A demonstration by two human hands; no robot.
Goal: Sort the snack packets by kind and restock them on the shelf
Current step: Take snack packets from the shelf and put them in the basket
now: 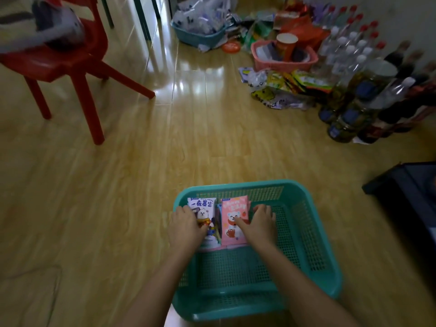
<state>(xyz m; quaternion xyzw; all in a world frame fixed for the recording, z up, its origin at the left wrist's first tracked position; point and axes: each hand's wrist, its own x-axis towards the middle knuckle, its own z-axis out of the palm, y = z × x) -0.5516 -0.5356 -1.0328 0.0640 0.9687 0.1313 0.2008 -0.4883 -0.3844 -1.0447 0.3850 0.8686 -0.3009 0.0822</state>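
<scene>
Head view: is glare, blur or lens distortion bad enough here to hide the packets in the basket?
Head view: bright glare streaks the floor, well away from the teal basket; the red chair and bottles are blurred; edges bend and corners darken; the white packet under the left hand and pink packet under the right hand read clearly.

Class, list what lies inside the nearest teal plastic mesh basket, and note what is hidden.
In the teal plastic mesh basket lie a white-and-purple bear packet under the left hand and a pink bear packet under the right hand. Anything stacked beneath them is covered.
</scene>
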